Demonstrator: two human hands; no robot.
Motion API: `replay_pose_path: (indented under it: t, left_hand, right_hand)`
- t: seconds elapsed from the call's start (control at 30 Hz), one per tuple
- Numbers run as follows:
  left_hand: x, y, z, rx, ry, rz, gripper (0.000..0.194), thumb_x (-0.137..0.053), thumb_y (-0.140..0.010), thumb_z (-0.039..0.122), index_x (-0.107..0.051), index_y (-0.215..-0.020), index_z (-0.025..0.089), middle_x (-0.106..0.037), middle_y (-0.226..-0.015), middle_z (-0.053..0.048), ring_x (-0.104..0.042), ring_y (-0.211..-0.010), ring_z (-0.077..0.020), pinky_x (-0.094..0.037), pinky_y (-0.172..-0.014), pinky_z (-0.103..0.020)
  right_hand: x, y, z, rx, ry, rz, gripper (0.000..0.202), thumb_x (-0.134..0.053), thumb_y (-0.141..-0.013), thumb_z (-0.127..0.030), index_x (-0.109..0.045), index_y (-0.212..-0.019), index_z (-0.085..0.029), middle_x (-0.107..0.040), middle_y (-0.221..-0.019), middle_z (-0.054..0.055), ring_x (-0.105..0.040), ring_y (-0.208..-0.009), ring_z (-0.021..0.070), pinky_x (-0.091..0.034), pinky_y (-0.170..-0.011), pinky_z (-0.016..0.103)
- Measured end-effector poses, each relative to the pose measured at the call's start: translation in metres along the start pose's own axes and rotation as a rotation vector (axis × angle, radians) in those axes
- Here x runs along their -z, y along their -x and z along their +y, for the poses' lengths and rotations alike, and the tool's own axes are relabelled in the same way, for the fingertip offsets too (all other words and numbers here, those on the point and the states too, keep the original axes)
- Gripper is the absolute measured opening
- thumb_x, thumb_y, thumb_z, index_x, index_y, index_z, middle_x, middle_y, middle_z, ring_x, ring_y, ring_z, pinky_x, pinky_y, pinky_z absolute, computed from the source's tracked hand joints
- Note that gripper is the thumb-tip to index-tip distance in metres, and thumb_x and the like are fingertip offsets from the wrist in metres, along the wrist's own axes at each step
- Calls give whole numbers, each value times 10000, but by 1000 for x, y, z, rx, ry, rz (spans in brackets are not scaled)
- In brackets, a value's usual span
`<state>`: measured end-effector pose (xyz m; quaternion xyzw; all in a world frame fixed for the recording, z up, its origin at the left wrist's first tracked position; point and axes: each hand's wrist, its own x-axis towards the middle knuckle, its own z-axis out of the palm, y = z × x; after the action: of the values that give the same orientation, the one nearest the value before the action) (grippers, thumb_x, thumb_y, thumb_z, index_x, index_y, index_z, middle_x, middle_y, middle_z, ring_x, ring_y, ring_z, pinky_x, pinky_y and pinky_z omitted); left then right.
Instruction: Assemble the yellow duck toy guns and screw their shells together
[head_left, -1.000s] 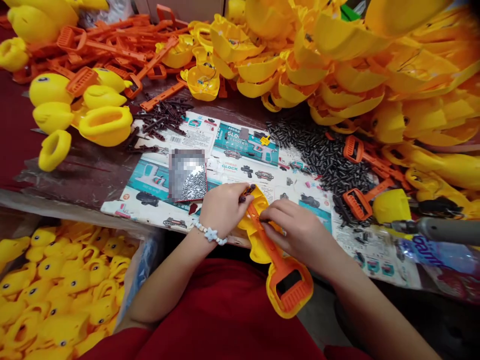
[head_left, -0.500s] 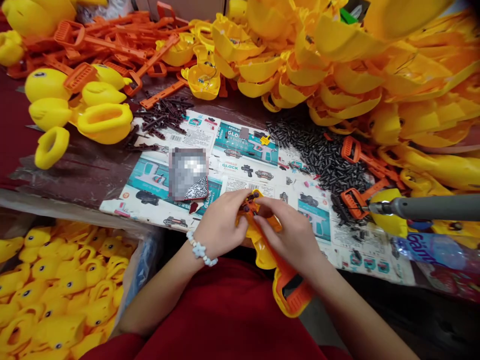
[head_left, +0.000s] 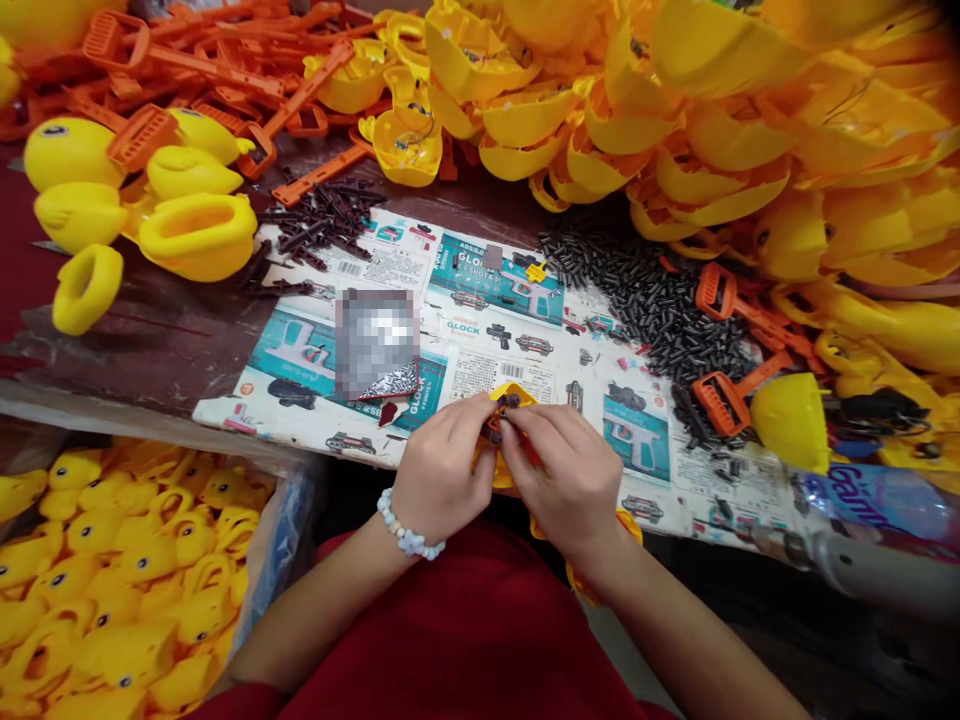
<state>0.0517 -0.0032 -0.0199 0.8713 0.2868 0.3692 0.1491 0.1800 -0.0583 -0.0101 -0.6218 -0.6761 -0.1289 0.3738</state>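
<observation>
Close to my body, at the table's front edge, both hands meet over a yellow toy shell (head_left: 513, 388). My left hand (head_left: 444, 465), wearing a beaded bracelet (head_left: 409, 540), grips the shell's left side with thumb and fingers. Pinched together at its head end, the fingertips of my right hand (head_left: 568, 468) are on a small dark part (head_left: 511, 402). My right hand and forearm cover most of the shell, and only bits of its lower end show beside the wrist.
Printed cardboard (head_left: 480, 345) covers the table, bearing a blurred-out tray of small metal pieces (head_left: 390, 382), dark brown strips (head_left: 330, 220) and black pegs (head_left: 637, 300). Yellow shells (head_left: 525, 130) and orange handles (head_left: 217, 70) pile behind. A grey power screwdriver (head_left: 877, 570) hangs right; a duck-filled box (head_left: 289, 540) stands left.
My fingers have drawn closer together at the shell's head end, and my right hand has curled over it. The shell's lower end is now mostly hidden. The screwdriver has swung downward at the right.
</observation>
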Motion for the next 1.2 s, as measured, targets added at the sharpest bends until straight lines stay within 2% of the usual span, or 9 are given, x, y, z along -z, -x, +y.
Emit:
replay_pose_path:
  t: [0.3,0.4,0.53,0.63,0.73,0.83,0.97,1.07,1.2]
  left_hand:
    - [-4,0,-7,49,59,-59,491,-505,-831,87,-399,-1311,85,-646,-1166,-164,-635,-1062,-219,-526,-941,-313]
    - [-3,0,-9,165,226,-83,496,-541,-834,115,-416,-1313,137,-633,-1196,-133,-607,-1124,-209,-499,-993,-327]
    - [6,6,-9,261,710,-96,489,-527,-890,205,-397,-1358,250,-501,-1380,-109,-483,-1289,-222,-443,-1058,-364]
    - [9,17,-13,371,1077,-125,609,-562,-871,509,-364,-1395,271,-453,-1432,-128,-477,-1294,-283,-478,-1017,-395]
    - [8,29,-14,583,1093,-186,706,-714,-705,584,-519,-1277,219,-630,-1229,-127,-617,-1110,-310,-515,-963,-404]
    - [12,39,-11,871,945,12,515,-748,-684,511,-633,-1080,201,-706,-1045,-86,-660,-1001,-303,-527,-932,-405]
    - [30,44,-15,946,880,-4,541,-772,-615,531,-666,-995,161,-729,-973,-104,-675,-929,-311,-547,-864,-398]
    - [44,42,-19,893,887,-171,501,-754,-670,495,-642,-993,128,-732,-900,-109,-686,-832,-267,-550,-806,-353]
    - [48,36,-17,929,874,-81,415,-660,-796,486,-556,-1003,142,-708,-785,-54,-664,-677,-191,-532,-681,-281]
  right_hand:
    - [0,1,0,68,-10,-36,135,-564,-816,-1,-639,-904,-71,-657,-799,106,-579,-746,181,-509,-707,294]
    - [10,-2,6,-93,-58,-11,179,-631,-812,-124,-609,-989,-138,-649,-898,88,-602,-849,185,-522,-760,303]
    - [18,-23,37,-413,-565,-245,374,-673,-738,-244,-610,-1104,-195,-647,-1073,89,-632,-980,225,-537,-823,338]
    - [14,-45,64,-601,-790,-32,243,-599,-813,-354,-569,-999,-201,-650,-934,49,-651,-805,168,-541,-708,285]
    - [1,-63,73,-589,-757,251,341,-515,-863,-484,-445,-1048,-206,-613,-904,38,-633,-727,138,-541,-654,273]
    - [0,-89,80,-481,-738,308,524,-492,-804,-654,-483,-1031,-182,-622,-923,82,-642,-768,185,-555,-636,324]
    - [34,-159,130,-388,-505,507,510,-664,-762,-448,-527,-1174,-179,-440,-1370,149,-362,-1332,260,-379,-1055,468]
    - [62,-211,177,-297,133,328,498,-695,-730,-303,-601,-1156,-64,-561,-1249,210,-465,-1242,324,-331,-1040,518]
    - [79,-214,186,-274,127,335,689,-457,-737,-558,-642,-964,65,-635,-1032,173,-545,-1083,341,-370,-895,446]
